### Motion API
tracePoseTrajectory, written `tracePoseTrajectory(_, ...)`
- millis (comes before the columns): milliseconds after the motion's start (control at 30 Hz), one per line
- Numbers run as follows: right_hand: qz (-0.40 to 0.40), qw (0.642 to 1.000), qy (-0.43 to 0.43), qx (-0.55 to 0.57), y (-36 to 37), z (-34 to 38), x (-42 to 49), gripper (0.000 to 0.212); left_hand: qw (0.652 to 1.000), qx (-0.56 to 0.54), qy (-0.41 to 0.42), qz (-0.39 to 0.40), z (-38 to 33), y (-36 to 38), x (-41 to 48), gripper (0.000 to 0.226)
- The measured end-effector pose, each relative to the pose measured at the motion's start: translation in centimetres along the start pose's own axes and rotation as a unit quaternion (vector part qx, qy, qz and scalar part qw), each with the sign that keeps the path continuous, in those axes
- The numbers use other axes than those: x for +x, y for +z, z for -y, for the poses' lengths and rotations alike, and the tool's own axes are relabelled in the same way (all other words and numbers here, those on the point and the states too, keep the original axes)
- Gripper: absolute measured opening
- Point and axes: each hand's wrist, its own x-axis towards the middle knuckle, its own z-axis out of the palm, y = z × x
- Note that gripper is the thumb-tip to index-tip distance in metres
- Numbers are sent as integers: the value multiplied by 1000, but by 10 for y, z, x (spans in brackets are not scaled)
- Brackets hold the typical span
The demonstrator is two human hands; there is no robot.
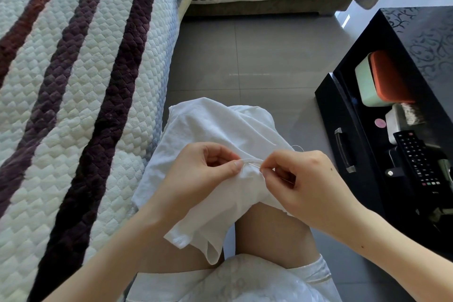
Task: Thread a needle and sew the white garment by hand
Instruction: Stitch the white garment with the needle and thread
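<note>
Both hands: left hand [210, 167] is pinching a fold of the white garment [208, 125]; right hand [301, 179] is pinching the needle [253, 165].
Needle: apparently threaded, piercing the fold between them.
Sewing: seemingly underway, unfinished.

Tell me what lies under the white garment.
The white garment lies over the person's bare legs, which show below its near edge. The knees themselves, and anything else beneath, are hidden by the cloth.

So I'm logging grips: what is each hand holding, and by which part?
The left hand pinches a fold of the white garment between thumb and fingertips; the right hand pinches the needle by the end farthest from that fold.
</note>
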Motion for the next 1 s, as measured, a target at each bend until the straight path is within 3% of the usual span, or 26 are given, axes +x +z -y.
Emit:
tracePoseTrajectory(433, 17, 999, 7, -47, 2, 5, 3, 15, 999, 30, 35, 0, 0, 1, -3, 8)
tracePoseTrajectory(567, 17, 998, -25, -53, 5, 10, 7, 25, 996, 62, 65, 24, -4, 5, -6, 14)
tracePoseTrajectory(733, 25, 999, 12, -17, -2, 6, 6, 13, 997, 63, 53, -10, -2, 0, -5, 9)
tracePoseTrajectory(900, 45, 994, 43, 88, -5, 2, 5, 15, 996, 73, 44, -8, 0, -1, -5, 6)
tracePoseTrajectory(1000, 41, 994, 44, 88, -3, 0, 5, 15, 996, 72, 44, -4, -1, -1, -4, 6)
